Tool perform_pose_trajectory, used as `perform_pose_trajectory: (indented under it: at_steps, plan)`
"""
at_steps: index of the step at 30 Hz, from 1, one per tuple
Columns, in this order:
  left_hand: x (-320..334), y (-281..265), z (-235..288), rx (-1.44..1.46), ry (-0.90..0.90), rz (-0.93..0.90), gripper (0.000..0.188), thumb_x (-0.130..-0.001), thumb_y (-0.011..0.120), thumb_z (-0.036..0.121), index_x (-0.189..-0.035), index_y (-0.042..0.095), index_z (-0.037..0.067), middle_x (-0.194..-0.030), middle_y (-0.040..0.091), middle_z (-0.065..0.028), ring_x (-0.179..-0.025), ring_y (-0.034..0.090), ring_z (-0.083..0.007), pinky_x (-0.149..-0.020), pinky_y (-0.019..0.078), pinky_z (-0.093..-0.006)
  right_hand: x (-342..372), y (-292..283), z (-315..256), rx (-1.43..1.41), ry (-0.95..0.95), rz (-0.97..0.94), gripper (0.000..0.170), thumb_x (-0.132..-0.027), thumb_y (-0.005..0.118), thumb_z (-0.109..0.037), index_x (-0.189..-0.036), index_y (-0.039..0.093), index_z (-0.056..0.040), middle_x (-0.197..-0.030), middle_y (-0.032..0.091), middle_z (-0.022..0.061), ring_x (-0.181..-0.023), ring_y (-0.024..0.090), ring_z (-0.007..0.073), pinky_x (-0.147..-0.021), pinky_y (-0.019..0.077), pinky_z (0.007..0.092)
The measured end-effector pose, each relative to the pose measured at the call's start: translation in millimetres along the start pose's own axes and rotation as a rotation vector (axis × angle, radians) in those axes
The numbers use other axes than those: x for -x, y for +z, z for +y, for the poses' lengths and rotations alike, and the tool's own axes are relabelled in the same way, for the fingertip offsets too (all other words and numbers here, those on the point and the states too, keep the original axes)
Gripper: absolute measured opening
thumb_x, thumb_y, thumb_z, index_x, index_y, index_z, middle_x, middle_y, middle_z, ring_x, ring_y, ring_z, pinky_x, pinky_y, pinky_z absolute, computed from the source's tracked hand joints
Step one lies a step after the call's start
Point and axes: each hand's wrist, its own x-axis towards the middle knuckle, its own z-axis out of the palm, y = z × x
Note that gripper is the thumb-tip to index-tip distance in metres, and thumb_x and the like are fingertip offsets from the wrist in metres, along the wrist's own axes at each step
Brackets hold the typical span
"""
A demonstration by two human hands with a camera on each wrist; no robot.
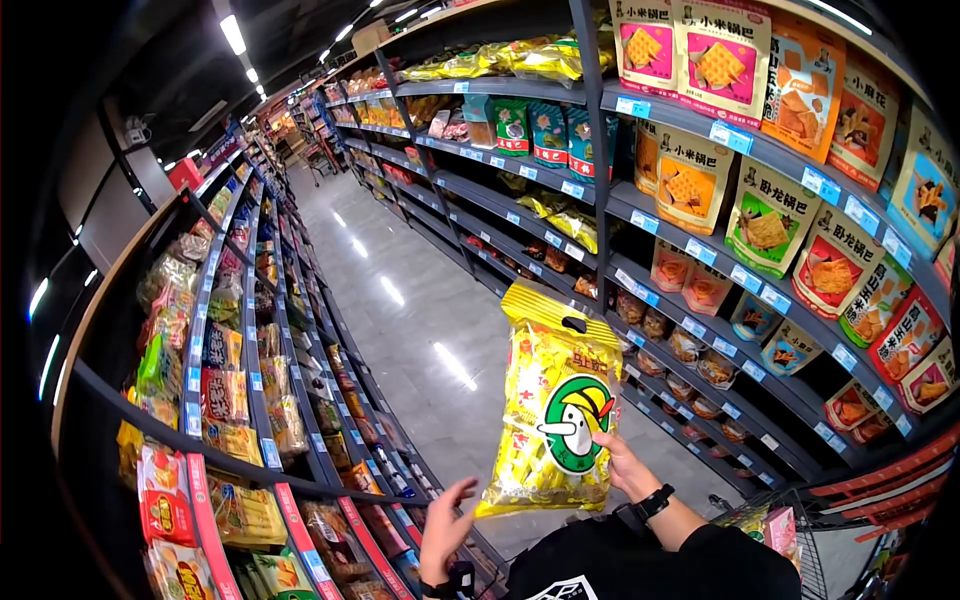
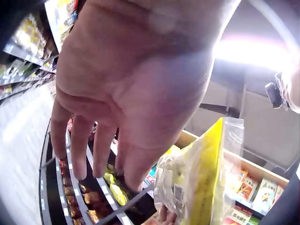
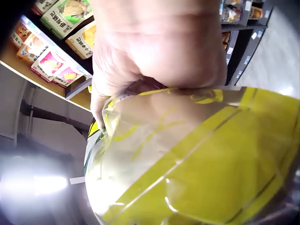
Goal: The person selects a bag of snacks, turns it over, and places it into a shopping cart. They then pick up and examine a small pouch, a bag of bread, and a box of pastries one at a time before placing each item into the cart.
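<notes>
A large yellow plastic snack bag [image 1: 545, 440] with a green round bird logo is held up over the aisle by my right hand [image 1: 628, 468]. The thumb lies on its front at the right edge, while the other fingers are behind it. Up close in the right wrist view, that hand [image 3: 159, 56] grips the side of the clear-and-yellow bag [image 3: 201, 164]. My left hand [image 1: 447, 530] hovers left of the bag with nothing in it. Its fingers are loosely extended in the left wrist view, where the hand [image 2: 126, 89] is apart from the bag [image 2: 201, 178].
Tall shelves of packaged snacks [image 1: 690, 190] line the right side, with more shelves [image 1: 235, 380] along the left. Between them runs a grey floor [image 1: 400, 290]. A shopping cart [image 1: 820, 540] with packages in it stands at the lower right.
</notes>
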Motion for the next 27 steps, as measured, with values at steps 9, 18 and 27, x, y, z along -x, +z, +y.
perform_pose_trajectory:
  at_steps: [9,18,27]
  plan:
    - [-67.3,10.2,49.9,0.455,-0.054,0.024,0.064,-0.095,0.066,0.02,-0.147,0.035,-0.002,-0.13,0.059,-0.0141,-0.113,0.06,-0.02,-0.096,0.0475,-0.0333,-55.6,27.3,-49.4,0.271,0.064,-0.248,0.069,-0.079,0.078,-0.001,-0.141,0.048,-0.0016,-0.131,0.061,0.0073,-0.117,0.059,0.0166,-0.103,0.0456,0.0327]
    - [-114.7,35.8,44.9,0.646,-0.038,0.191,0.096,-0.071,0.088,0.007,-0.144,0.026,0.002,-0.128,0.056,-0.0141,-0.111,0.062,-0.0225,-0.094,0.0517,-0.033,-133.2,45.1,-60.5,0.541,-0.021,-0.483,0.086,-0.076,0.083,-0.002,-0.148,0.036,-0.0021,-0.136,0.056,0.0077,-0.122,0.054,0.0158,-0.107,0.0422,0.0336]
    - [-180.4,-8.3,25.5,0.392,-0.047,0.265,0.105,-0.069,0.09,0.017,-0.149,0.024,-0.001,-0.138,0.051,-0.0172,-0.123,0.054,-0.0249,-0.104,0.0444,-0.0354,-215.2,53.1,-25.3,0.213,0.262,-0.2,0.083,-0.079,0.076,-0.002,-0.15,0.032,-0.005,-0.14,0.053,0.0086,-0.126,0.053,0.0201,-0.106,0.0453,0.0368]
